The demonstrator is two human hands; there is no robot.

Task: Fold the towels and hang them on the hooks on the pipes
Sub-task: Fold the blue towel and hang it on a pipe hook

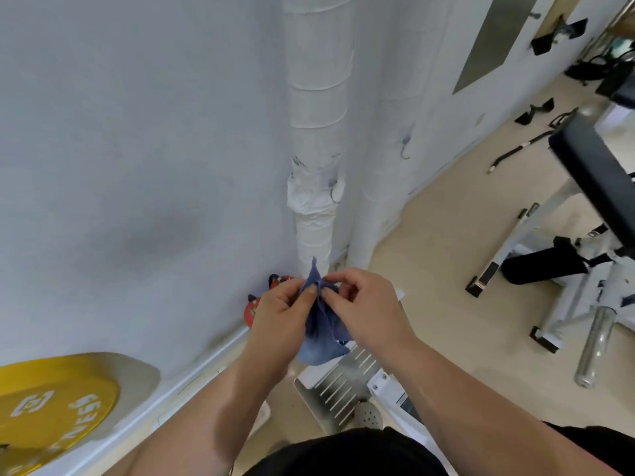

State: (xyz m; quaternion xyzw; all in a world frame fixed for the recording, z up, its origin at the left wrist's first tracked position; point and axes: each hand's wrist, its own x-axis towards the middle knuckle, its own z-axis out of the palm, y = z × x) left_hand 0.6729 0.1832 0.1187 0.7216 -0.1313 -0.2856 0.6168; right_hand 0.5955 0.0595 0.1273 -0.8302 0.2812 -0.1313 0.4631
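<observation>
1. Here the towel [321, 324] is a small blue cloth, thin and crumpled, bunched into soft folds, with one pointed corner sticking up and the rest hanging in a loose pouch below the hands.
2. It is held in the air in the middle of the view, in front of the lower end of the left pipe [318, 139], above a white and metal frame [347, 376] on the floor.
3. The left hand [278, 317] is closed on the towel, its thumb pressed flat on the cloth near the top.
4. The right hand [364, 304] pinches the same upper edge between thumb and fingertips, touching the left hand's thumb side.
5. Two white wrapped pipes stand against the pale wall; the right pipe [385, 149] carries a thin wire hook [406, 147], and another hook [334, 194] hangs on the left pipe, where the wrapping is torn and wrinkled.
6. Much of the towel is hidden behind the fingers and palms, so its full shape and any fold cannot be made out.
7. A red object [252, 312] on the floor by the wall is largely covered by the left hand.
8. A yellow weight plate [51, 410] at near left is cut off by the edge, its lettering only partly readable.
9. A black padded bench [598, 173] at right is blurred and cut off.
</observation>
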